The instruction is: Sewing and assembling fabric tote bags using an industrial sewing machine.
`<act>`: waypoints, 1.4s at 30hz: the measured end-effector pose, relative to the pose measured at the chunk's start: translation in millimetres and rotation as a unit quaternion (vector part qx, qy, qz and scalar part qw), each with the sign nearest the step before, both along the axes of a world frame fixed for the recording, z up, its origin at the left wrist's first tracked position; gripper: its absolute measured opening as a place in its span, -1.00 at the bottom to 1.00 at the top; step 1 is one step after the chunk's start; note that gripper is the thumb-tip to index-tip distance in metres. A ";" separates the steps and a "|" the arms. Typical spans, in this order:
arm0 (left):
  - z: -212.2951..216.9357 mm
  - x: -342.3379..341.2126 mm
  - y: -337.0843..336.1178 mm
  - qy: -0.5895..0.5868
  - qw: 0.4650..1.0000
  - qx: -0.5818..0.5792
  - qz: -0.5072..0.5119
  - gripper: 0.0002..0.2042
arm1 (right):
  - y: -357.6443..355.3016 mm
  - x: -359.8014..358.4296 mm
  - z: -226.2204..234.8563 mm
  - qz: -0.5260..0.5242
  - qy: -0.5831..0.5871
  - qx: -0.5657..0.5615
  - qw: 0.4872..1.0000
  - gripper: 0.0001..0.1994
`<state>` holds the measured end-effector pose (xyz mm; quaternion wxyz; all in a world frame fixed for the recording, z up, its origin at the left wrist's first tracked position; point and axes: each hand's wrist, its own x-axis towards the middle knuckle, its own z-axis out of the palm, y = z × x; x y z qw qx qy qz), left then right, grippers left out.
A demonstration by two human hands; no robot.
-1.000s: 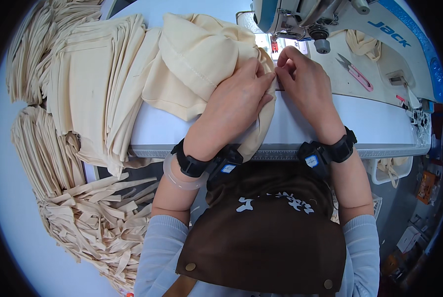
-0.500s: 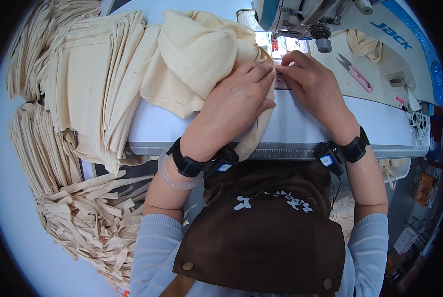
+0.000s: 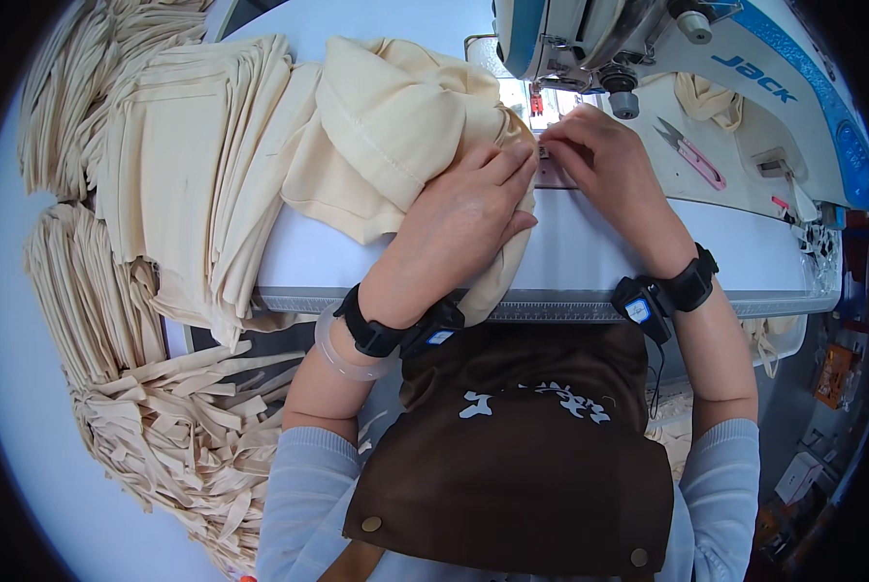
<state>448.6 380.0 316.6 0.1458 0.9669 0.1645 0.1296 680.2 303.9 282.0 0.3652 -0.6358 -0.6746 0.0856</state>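
A bunched cream knit fabric piece [image 3: 391, 116] with a stitched seam lies left of the sewing machine [image 3: 590, 48], one strip of it hanging over the table's front edge. My left hand [image 3: 468, 209] is closed on its right-hand part, fingers gathered over the folds. Close in front of the red presser foot [image 3: 537, 101], my right hand [image 3: 604, 160] is bent in a pinch beside the fabric's edge. Whatever sits between those fingertips is hidden. The machine's lamp lights the needle area.
Stacked cream fabric pieces [image 3: 167, 145] lie at the left, with a heap of loose cream strips [image 3: 182, 427] nearer me. Pink-handled thread snips [image 3: 694, 160] rest on the machine bed at the right, near a small cream scrap [image 3: 708, 100]. A ruler strip [image 3: 551, 306] edges the table.
My right fingers have drawn together and shifted slightly toward the presser foot. My left hand keeps its hold on the fabric. The whole view has tilted a little.
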 end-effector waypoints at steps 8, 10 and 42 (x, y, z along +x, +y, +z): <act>1.2 3.3 -7.9 0.040 0.999 0.023 0.010 -0.38 | 26.1 -21.7 9.4 -0.071 0.002 -0.059 0.996 -0.81; -0.3 3.9 -10.5 0.053 0.998 0.034 0.010 -0.39 | 29.9 -27.4 10.0 -0.078 -0.052 -0.045 0.995 -0.80; -7.2 -9.4 6.1 -0.020 0.999 0.016 -0.034 -0.43 | 4.9 -15.7 -3.2 -0.036 -0.064 0.037 0.997 -0.81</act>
